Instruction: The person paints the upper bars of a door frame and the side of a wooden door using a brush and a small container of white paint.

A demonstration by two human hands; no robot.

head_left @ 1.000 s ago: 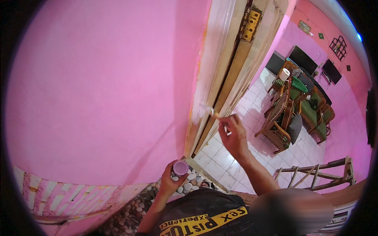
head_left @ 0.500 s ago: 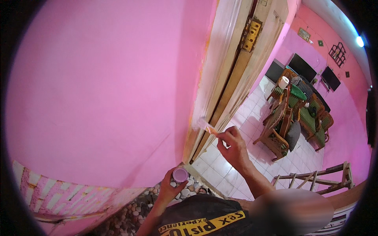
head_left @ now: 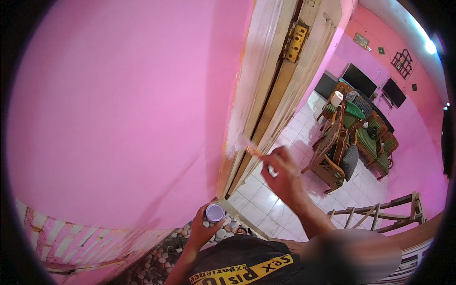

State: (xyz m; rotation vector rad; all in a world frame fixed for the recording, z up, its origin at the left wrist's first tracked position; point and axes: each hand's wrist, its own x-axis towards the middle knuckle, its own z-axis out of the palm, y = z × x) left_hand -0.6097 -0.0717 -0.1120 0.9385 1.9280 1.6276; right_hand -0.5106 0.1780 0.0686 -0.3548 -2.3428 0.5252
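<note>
A paintbrush (head_left: 251, 149) is pinched by its handle in my right hand (head_left: 281, 173). Its bristles, blurred, lie over the pale wooden door frame (head_left: 254, 85), where a whitish coat shows along the strip beside the pink wall (head_left: 128, 104). Low down, near the foot of the frame, my left hand (head_left: 203, 228) is wrapped round a small round cup (head_left: 215, 213) of pale lilac paint, its mouth facing up. Metal hinge plates (head_left: 297, 42) sit higher on the frame's edge.
Rounded pebbles (head_left: 159, 259) cover the ground below my left hand. Beyond the doorway, white floor tiles (head_left: 264, 197) lead to carved wooden chairs (head_left: 327, 166) with green cushions and a guitar (head_left: 339, 147). A wooden ladder-like frame (head_left: 380, 213) is at the right.
The brush in my right hand has shifted slightly up along the frame. The whole view has moved a little to the left. My left hand still holds the cup.
</note>
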